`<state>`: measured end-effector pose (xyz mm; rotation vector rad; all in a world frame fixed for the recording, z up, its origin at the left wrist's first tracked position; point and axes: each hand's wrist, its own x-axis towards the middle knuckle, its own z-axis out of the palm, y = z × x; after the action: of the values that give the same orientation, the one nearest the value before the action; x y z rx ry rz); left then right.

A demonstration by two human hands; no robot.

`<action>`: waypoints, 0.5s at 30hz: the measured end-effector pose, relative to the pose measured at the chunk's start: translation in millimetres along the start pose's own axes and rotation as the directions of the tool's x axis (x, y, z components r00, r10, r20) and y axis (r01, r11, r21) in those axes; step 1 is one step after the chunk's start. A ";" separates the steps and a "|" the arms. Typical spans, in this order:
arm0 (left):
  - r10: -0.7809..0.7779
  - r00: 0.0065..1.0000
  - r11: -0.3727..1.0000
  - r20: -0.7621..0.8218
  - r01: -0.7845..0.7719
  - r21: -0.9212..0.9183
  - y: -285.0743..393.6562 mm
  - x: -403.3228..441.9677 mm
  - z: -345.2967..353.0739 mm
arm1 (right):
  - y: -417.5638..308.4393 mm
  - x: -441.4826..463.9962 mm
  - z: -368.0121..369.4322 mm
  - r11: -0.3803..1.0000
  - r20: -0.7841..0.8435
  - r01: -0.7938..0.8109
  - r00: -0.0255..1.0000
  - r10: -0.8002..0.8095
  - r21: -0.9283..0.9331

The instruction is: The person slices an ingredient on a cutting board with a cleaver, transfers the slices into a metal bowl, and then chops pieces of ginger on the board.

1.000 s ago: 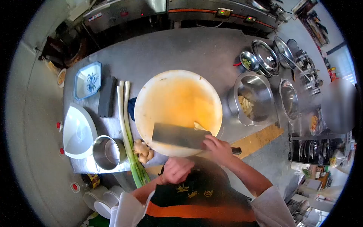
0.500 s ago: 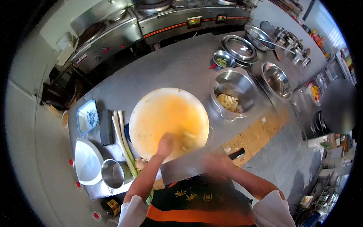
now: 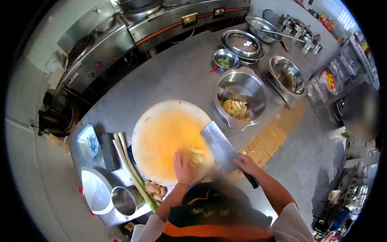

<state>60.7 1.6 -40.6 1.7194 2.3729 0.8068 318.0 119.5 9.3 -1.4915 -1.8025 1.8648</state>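
Note:
My right hand (image 3: 246,164) grips the dark handle of a cleaver (image 3: 220,146). Its broad blade is held tilted at the right rim of a round cutting board (image 3: 151,125). On the board, my left hand (image 3: 184,168) rests with fingers stretched out, just left of a small heap of pale yellow slices (image 3: 196,155). Those slices are slightly blurred, so their kind cannot be told. Beyond the board, more pale cut pieces (image 3: 234,109) lie inside a steel basin (image 3: 250,80).
Leeks (image 3: 131,163), ginger (image 3: 155,189), a steel pot (image 3: 124,201) and a white bowl (image 3: 96,189) stand left of the board. A small steel bowl with chopped greens (image 3: 225,60) and another basin (image 3: 287,76) are at the back. Cardboard (image 3: 274,135) lies along the right edge.
The cleaver has swung from lying across the board's near edge to an upright slant at its right side. My left hand's fingers have straightened beside the slices. The view has shifted slightly.

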 end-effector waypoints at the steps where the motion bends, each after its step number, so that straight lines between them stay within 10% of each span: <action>1: -0.012 1.000 1.000 0.007 0.012 0.000 -1.1 3.6 1.6 | -0.2 1.1 -0.4 0.998 0.060 -0.020 0.998 0.017 0.056; 5: -0.055 0.994 0.990 -0.095 0.042 -0.134 1.1 9.9 8.0 | -22.6 -8.7 15.8 0.993 0.117 -0.111 0.987 0.114 -0.035; 7: -0.043 0.994 0.991 -0.103 0.029 -0.134 12.4 17.6 13.5 | 26.6 12.9 42.2 0.968 0.169 0.118 0.982 -0.081 -0.220; 10: -0.189 0.969 0.929 -0.161 0.123 -0.349 33.5 28.9 12.8 | -25.2 0.2 60.7 0.996 0.274 -0.047 0.960 0.065 -0.073; 15: -0.389 0.868 0.811 -0.310 0.162 -0.562 24.9 28.1 36.7 | -34.4 16.3 74.5 0.987 0.327 0.119 0.942 -0.077 -0.111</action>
<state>85.9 45.7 -54.0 1.0174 2.2397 1.7012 239.8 89.8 12.8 -1.1571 -2.1333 2.0744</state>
